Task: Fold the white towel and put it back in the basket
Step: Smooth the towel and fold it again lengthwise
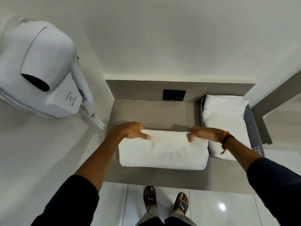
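White towel: the white towel [162,150] lies folded into a thick oblong on the counter [153,111], long side running 9 to 3 o'clock, its rounded fold toward the person at 6 o'clock.
Left hand: the left hand [132,130] sits on the towel's far left corner, at about 10 o'clock of the towel, fingers curled over the top edge and thumb pressing the upper layer (pinching the cloth).
Right hand: the right hand [202,132] grips the far right corner, at about 2 o'clock of the towel, fingers bent down over the edge and closed on the cloth.
Wrist: red and orange threads [225,141] are tied round the right wrist, one end hanging loose.
Basket: a grey perforated basket [254,132] stands at 3 o'clock of the towel, just beside it, against the right end of the counter.
In the basket: another folded white towel, the stored towel [226,118], fills it (rising above the rim).
Back panel: a dark square plate [174,95] sits at 12 o'clock, behind the counter.
Wall: a white hair dryer [44,70] hangs at 10 o'clock, its coiled cord trailing toward the counter's left edge.
Floor: two feet in black slides [166,201] stand on glossy tiles at 6 o'clock.
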